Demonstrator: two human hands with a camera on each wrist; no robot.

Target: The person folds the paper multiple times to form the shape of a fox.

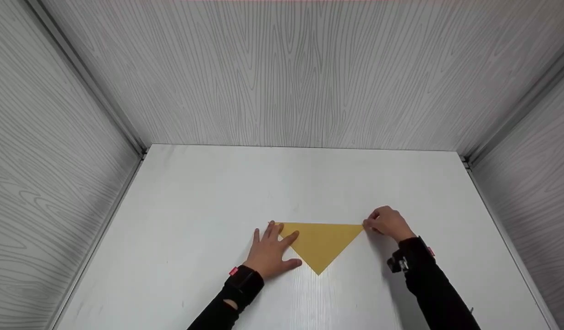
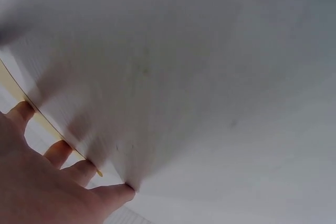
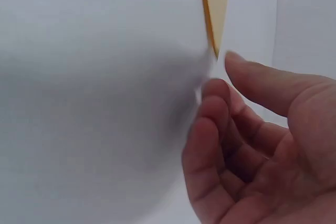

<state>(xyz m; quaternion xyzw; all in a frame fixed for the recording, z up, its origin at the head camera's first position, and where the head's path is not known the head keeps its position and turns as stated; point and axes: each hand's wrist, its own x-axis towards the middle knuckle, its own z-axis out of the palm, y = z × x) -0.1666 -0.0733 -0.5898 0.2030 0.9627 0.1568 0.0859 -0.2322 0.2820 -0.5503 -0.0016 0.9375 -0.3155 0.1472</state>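
A yellow sheet of paper (image 1: pixel 325 243) lies on the white table as a triangle, its long edge at the back and one point toward me. My left hand (image 1: pixel 270 254) is spread over its left corner. In the left wrist view some fingertips (image 2: pixel 59 150) touch the paper's edge, and one rests past it on the table. At the right corner is my right hand (image 1: pixel 388 223), its fingers curled. The right wrist view shows a gap between thumb and fingers (image 3: pixel 202 140); the paper's tip (image 3: pixel 214 43) lies just beyond them, not gripped.
The white tabletop (image 1: pixel 208 183) reaches back to a grey wood-grain panel (image 1: pixel 300 73). Similar panels stand along the left side (image 1: pixel 48 160) and the right side (image 1: pixel 533 160). Dark sleeves and wrist-worn cameras cover both forearms.
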